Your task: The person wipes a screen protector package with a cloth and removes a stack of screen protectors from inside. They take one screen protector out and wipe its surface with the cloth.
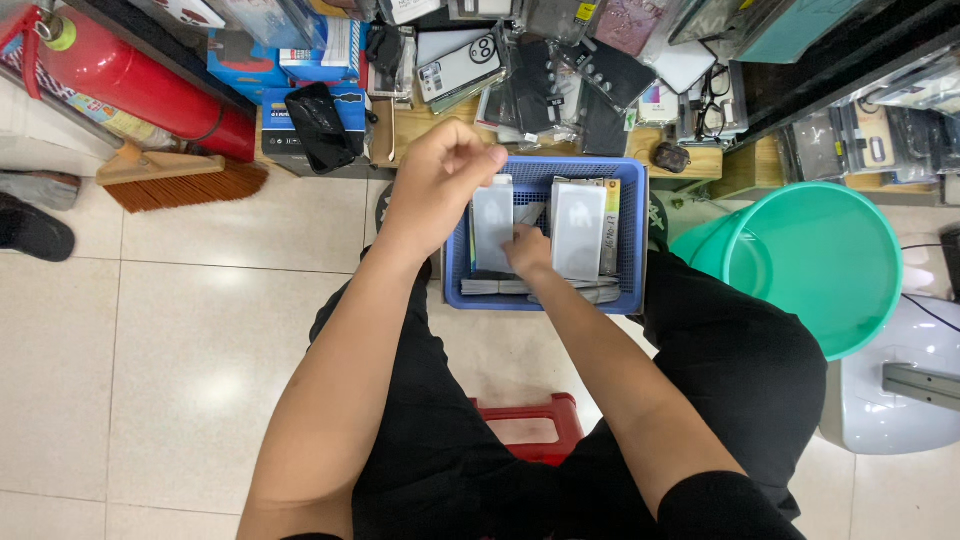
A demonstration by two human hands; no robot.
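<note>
Item: blue plastic basket (pixel 632 240), rectangular, mesh-walled, set on the floor between the seated person's knees. Contents: flat packaged items standing on edge, among them a grey-white pack (pixel 493 225) and a wider white pack (pixel 578 230); more packs lie flat along the near wall.

Left hand (pixel 440 180): raised over the basket's left rim, fingers curled in and pinched together at the thumb; whether a thin item sits in the pinch cannot be told.

Right hand (pixel 527 250): down inside the basket between the two upright packs, fingers narrow and tucked among them (the tips are hidden, so a firm hold cannot be confirmed).

Risk, as judged: the upright packs lean on one another, and pulling one out would likely let its neighbours tip or slide flat; a loose pinch could drop a pack onto the tiled floor (pixel 200 330).

Surroundings: low wooden shelf (pixel 700 165) crowded with phone cases, just beyond the basket's far wall; green plastic bucket (pixel 810 260) close on the right; red stool (pixel 530 425) under the person; red fire extinguisher (pixel 120 75) and broom (pixel 180 180) at upper left.

Room to move: open tile to the left; tight ahead and to the right.
</note>
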